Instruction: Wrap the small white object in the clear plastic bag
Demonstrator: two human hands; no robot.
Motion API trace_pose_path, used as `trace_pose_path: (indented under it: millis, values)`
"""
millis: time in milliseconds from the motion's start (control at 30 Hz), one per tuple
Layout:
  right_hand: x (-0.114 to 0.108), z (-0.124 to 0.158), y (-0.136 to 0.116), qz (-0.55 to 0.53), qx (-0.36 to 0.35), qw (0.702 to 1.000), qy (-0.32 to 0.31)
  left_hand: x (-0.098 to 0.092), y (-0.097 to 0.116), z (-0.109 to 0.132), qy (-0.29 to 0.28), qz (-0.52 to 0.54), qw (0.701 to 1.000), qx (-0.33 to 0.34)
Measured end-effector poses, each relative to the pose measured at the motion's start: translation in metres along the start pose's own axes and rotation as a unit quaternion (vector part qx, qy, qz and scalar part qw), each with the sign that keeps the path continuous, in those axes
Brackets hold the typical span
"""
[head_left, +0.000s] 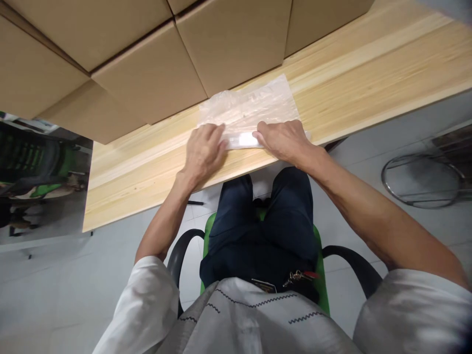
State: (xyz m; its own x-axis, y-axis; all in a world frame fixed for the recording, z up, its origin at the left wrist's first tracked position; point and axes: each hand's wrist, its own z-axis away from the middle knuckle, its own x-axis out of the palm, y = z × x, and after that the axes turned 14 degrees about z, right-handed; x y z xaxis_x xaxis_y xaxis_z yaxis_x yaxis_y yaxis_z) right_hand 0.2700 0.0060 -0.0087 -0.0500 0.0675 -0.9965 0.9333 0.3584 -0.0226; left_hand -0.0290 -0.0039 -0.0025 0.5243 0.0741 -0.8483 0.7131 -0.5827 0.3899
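Observation:
A translucent plastic bag or sheet (254, 104), creased and cloudy, lies spread on the wooden table in front of me. Along its near edge runs a long, narrow white bundle (243, 141), wrapped in the plastic, with a bright patch in its middle. My left hand (207, 147) is closed over the bundle's left end, fingers curled on top. The right end is gripped by my right hand (282, 137), its thumb pressed on the bundle beside the bright patch. What lies inside the plastic cannot be made out.
Stacked brown cardboard boxes (236, 44) stand behind the plastic. The wooden table (125, 182) has its near edge just above my knees. I sit on a green chair (209, 236) with black armrests. A round metal-framed stool (422, 179) stands at the right.

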Motion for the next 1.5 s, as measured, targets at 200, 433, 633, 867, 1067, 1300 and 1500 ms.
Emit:
trace_pose_path:
  millis: [200,433,633,867,1067,1300,1500]
  values:
    - [0.008,0.001,0.004,0.006,-0.002,1.000,0.026,0.036,0.034,-0.025,-0.111,0.048,0.991,0.058]
    - [0.002,0.010,0.002,0.017,-0.002,1.000,0.018,0.045,0.022,-0.021,-0.102,0.055,0.991,0.059]
    - [0.003,0.010,0.014,0.008,0.011,1.000,0.004,0.043,0.022,-0.020,-0.108,0.054,0.991,0.064]
    - [0.000,0.020,0.036,0.019,0.057,0.998,0.005,0.043,0.021,-0.022,-0.103,0.067,0.989,0.078]
    - [-0.021,0.033,0.046,0.082,0.151,0.984,-0.051,0.050,0.012,-0.024,-0.070,0.100,0.985,0.120]
    - [-0.017,0.053,0.067,0.058,0.199,0.975,0.079,0.051,0.011,-0.022,-0.072,0.121,0.984,0.111]
    - [-0.007,0.055,0.024,-0.024,-0.063,0.985,0.158,0.051,0.011,-0.020,-0.065,0.126,0.985,0.100]
